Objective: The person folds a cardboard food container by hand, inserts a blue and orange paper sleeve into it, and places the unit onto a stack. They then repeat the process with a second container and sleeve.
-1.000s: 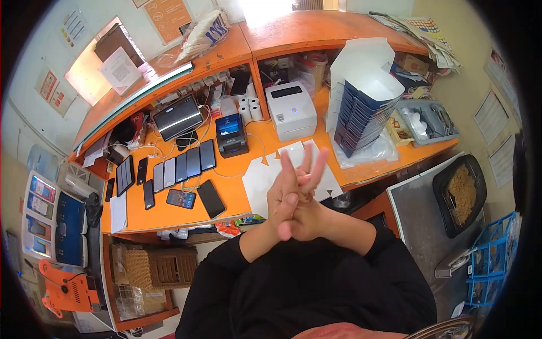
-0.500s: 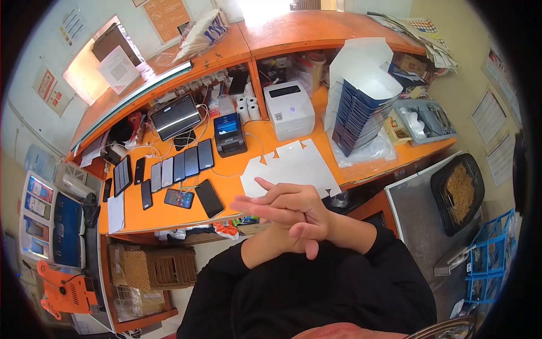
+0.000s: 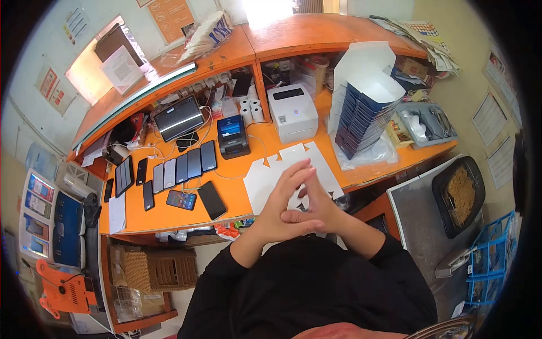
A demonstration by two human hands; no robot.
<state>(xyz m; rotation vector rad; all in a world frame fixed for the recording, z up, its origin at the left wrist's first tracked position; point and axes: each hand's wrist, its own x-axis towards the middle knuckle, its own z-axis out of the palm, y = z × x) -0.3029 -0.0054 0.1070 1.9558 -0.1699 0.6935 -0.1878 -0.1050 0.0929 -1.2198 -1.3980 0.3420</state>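
Note:
My left hand [image 3: 279, 206] and my right hand [image 3: 324, 206] meet in front of my chest, fingertips leaning against each other in a peak. The fingers of both are stretched out with nothing between them, and the thumbs point toward each other. Behind and below them a flat white cut-out card sheet [image 3: 261, 179] with notched edges lies on the orange desk [image 3: 237, 179]. To the left of the hands is a dark phone [image 3: 212, 200], and beside it another phone with a lit screen [image 3: 181, 199].
Several more phones [image 3: 193, 163] lie in rows at the left. A small black printer [image 3: 232, 138], a white label printer [image 3: 293, 113] and a tall stack of dark blue folded cartons [image 3: 361, 121] stand behind. At right are a grey tray [image 3: 420, 133] and a black food container [image 3: 460, 195].
My hands were rubbed together, palm across palm with fingers pointing left; now they have turned upward with fingertips touching. The view has shifted slightly.

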